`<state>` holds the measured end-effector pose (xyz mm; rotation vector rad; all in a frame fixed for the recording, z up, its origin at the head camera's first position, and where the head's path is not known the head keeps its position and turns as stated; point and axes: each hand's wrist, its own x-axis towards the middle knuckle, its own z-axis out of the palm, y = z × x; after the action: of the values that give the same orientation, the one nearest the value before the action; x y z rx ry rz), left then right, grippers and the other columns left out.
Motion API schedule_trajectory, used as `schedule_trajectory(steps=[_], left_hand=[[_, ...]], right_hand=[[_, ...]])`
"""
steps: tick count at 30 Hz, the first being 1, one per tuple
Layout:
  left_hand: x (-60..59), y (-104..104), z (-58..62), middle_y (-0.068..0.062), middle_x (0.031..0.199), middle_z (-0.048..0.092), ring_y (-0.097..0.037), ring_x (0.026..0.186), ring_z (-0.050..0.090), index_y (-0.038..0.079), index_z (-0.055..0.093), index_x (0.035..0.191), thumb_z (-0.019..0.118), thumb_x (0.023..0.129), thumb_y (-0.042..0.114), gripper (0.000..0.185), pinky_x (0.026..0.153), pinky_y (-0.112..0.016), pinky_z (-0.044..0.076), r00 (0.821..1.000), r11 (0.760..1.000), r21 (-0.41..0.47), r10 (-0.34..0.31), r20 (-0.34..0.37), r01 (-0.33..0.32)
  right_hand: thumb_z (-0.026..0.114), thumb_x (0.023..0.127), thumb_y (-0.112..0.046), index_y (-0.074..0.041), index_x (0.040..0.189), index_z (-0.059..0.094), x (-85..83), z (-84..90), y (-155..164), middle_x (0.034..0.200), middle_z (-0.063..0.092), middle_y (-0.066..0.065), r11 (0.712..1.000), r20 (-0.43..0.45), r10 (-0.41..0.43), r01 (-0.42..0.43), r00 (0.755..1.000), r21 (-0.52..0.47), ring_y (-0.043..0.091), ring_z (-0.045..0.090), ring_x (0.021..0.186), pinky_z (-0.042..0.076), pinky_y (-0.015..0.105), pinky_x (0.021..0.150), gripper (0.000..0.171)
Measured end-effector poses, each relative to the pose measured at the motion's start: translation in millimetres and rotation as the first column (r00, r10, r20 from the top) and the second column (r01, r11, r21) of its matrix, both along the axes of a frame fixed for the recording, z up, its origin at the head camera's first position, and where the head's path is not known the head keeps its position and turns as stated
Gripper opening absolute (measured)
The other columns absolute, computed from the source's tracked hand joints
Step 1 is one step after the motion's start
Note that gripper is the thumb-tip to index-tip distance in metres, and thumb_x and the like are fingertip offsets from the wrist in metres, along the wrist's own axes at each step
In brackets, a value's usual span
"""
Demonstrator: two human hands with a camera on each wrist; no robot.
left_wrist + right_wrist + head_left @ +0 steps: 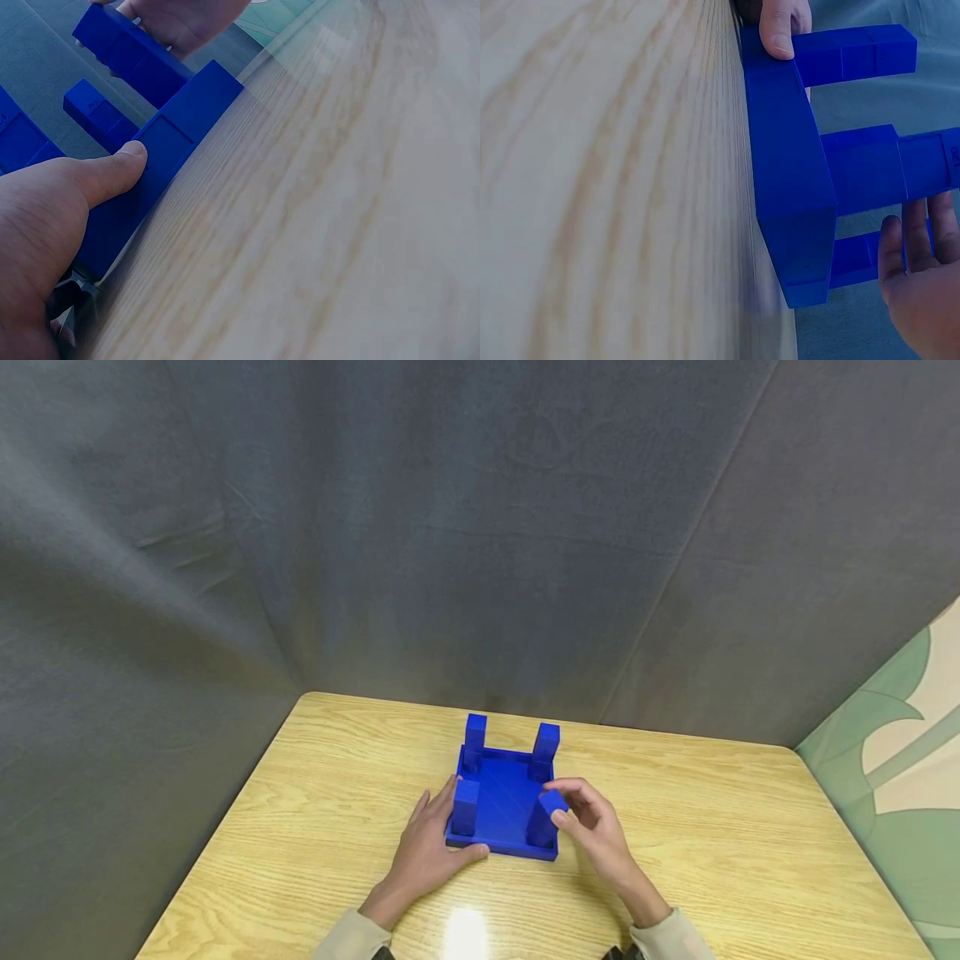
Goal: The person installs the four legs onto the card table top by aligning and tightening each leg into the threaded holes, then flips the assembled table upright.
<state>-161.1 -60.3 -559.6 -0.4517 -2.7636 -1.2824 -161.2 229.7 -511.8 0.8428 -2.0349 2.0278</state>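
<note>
A square blue tray-like base point(504, 802) lies on the table with an upright blue post at each corner. My right hand point(597, 832) pinches the top of the front-right post point(542, 827) between thumb and fingers; this post leans slightly in the head view. Against the base's front-left corner rests my left hand point(431, 850), its thumb point(120, 169) straight along the front wall and its fingers extended by the left side, close to the front-left post point(465, 810). Whether the right post's lower end is seated in its corner, I cannot tell.
Two more blue posts, back left point(476, 743) and back right point(545, 752), stand at the far corners. The wooden table point(315, 810) ends at a dark grey curtain point(480, 543). A leaf-patterned cloth point(892, 777) hangs at the right.
</note>
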Motion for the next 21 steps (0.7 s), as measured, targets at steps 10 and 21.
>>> schedule_trajectory(steps=[10,21], left_hand=[[0.2,-0.1,-0.4,-0.012,0.179,0.036,-0.057,0.163,0.026,0.006,0.035,0.174,0.091,0.085,0.056,0.117,0.133,-0.072,0.023,1.0,1.0,-0.004,0.006,0.005,-0.006],[-1.1,-0.3,-1.9,-0.012,0.179,0.037,-0.057,0.162,0.028,0.007,0.035,0.174,0.092,0.084,0.055,0.117,0.133,-0.071,0.023,1.0,1.0,-0.003,0.011,0.001,-0.011]], right_hand=[[0.072,0.093,0.02,0.012,0.116,0.065,0.1,-0.9,-2.2,0.118,0.072,-0.003,0.992,-0.037,-0.126,0.126,0.991,-0.001,0.01,0.068,0.111,0.056,0.021,0.101,0.026],[0.075,0.09,0.021,0.01,0.109,0.065,1.6,2.9,-4.7,0.114,0.073,-0.001,0.983,-0.013,-0.181,0.181,0.983,0.013,0.011,0.068,0.106,0.056,0.022,0.096,0.025]])
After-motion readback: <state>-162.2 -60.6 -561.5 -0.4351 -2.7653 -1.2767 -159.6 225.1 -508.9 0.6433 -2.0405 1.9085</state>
